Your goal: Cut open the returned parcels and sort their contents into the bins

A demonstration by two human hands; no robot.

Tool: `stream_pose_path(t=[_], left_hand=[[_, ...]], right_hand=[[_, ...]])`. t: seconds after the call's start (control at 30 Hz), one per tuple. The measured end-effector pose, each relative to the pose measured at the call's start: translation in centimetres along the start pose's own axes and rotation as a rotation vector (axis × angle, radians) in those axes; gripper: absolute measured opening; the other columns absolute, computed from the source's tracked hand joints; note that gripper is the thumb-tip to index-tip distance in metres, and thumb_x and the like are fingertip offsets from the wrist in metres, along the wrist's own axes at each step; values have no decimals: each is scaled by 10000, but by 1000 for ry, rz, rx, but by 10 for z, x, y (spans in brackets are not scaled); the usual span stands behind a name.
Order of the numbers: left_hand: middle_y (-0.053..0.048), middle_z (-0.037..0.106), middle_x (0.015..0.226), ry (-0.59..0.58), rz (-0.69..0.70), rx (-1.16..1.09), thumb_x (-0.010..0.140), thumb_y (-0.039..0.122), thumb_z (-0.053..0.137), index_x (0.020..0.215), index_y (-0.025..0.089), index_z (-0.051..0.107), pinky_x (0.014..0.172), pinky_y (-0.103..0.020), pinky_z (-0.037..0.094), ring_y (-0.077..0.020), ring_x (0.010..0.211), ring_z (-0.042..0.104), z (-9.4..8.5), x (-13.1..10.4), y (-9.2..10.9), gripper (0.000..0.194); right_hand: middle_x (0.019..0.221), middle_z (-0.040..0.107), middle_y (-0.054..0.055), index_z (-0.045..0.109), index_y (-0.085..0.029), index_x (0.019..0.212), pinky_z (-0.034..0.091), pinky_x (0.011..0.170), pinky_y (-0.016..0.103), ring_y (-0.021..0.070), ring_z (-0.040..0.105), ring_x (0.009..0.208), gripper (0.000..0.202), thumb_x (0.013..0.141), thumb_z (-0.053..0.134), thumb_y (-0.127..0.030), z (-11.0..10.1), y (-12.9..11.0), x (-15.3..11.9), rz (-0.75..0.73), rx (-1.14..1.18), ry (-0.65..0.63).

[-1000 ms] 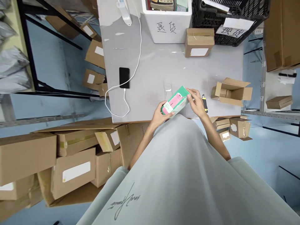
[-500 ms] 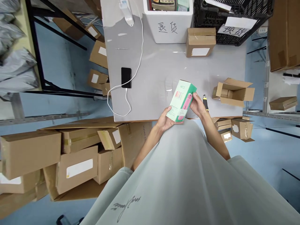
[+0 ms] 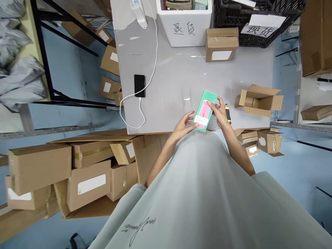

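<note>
A green box (image 3: 205, 111) with a pink picture on its face is held tilted above the front edge of the grey table (image 3: 166, 83). My right hand (image 3: 218, 110) grips its upper right side, thumb on the face. At the lower left corner, the thumb of my left hand (image 3: 184, 126) presses on the box, with the other fingers partly spread beside it. A yellow and black cutter (image 3: 227, 113) lies just right of my right hand. Farther right stands an open cardboard box (image 3: 259, 101).
A white bin (image 3: 185, 29), a closed carton (image 3: 222, 45) and a black crate (image 3: 256, 24) line the back. On the left lie a phone (image 3: 139, 85) and a white cable (image 3: 156, 52). Cartons (image 3: 89, 183) fill a large box below left.
The green box has been turned so its pink-pictured face points up. My left hand's fingers have loosened and spread, and my right thumb has moved onto the face.
</note>
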State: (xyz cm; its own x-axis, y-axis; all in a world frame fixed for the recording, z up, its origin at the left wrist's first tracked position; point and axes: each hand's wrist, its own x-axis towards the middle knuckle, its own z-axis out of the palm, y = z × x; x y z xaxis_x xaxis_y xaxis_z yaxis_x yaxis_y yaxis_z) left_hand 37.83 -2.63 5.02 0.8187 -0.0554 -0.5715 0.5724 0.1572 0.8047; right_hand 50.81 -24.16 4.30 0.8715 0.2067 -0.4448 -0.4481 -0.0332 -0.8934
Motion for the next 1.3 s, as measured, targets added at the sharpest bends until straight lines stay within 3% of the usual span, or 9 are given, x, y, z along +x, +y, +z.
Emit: stream_pose_path(t=[0.33, 0.53, 0.67, 0.83, 1.0, 1.13, 1.3], left_hand=[[-161, 778, 1544, -30, -50, -302, 807, 583, 1046, 1656, 288, 646, 1114, -536, 671, -375, 1321, 802, -3, 4, -4, 984], [-180, 839, 1426, -100, -70, -561, 856, 556, 977, 1527, 228, 720, 1193, -643, 653, -418, 1381, 796, -9, -1, -13, 790], [-204, 860, 1359, -112, -157, -647, 922, 592, 838, 1405, 191, 776, 1189, -690, 648, -481, 1451, 757, -13, -2, -20, 630], [-187, 841, 1426, -147, -145, -577, 937, 563, 825, 1433, 200, 782, 1154, -651, 667, -453, 1443, 759, -21, -3, -10, 616], [-137, 786, 1557, -36, 4, -359, 907, 587, 954, 1630, 322, 691, 1214, -564, 638, -381, 1448, 746, -25, -5, 6, 814], [-155, 766, 1577, -32, 19, -267, 841, 616, 1025, 1687, 322, 647, 1230, -574, 628, -387, 1425, 756, -22, -7, 11, 973], [-163, 786, 1546, -32, 38, -310, 845, 609, 1029, 1673, 302, 653, 1201, -589, 653, -390, 1359, 799, -17, -9, 10, 960]], right_hand=[[1393, 839, 83, 593, -402, 1627, 719, 1116, 542, 333, 820, 1266, 1013, 818, 880, -939, 0, -16, 8, -27, -78, -131], [1475, 790, 69, 546, -466, 1703, 748, 1045, 573, 338, 805, 1320, 979, 911, 677, -1028, 4, -35, 1, -32, -44, -246], [1519, 788, 73, 529, -467, 1746, 748, 1059, 607, 353, 804, 1325, 1046, 866, 794, -967, 14, -40, -2, -18, -8, -343], [1528, 792, 83, 571, -437, 1726, 746, 1093, 605, 352, 802, 1313, 1071, 809, 925, -862, 18, -36, 2, -27, -28, -306], [1454, 808, 85, 587, -419, 1697, 746, 1092, 551, 327, 807, 1268, 1073, 780, 959, -835, 16, -22, 8, -42, -83, -180], [1431, 809, 87, 570, -412, 1713, 748, 1088, 542, 319, 805, 1265, 1093, 787, 941, -859, 13, -14, 9, -54, -99, -141], [1464, 797, 94, 611, -416, 1697, 754, 1073, 544, 325, 809, 1225, 1075, 783, 952, -868, 7, -19, 5, -82, -126, -161]])
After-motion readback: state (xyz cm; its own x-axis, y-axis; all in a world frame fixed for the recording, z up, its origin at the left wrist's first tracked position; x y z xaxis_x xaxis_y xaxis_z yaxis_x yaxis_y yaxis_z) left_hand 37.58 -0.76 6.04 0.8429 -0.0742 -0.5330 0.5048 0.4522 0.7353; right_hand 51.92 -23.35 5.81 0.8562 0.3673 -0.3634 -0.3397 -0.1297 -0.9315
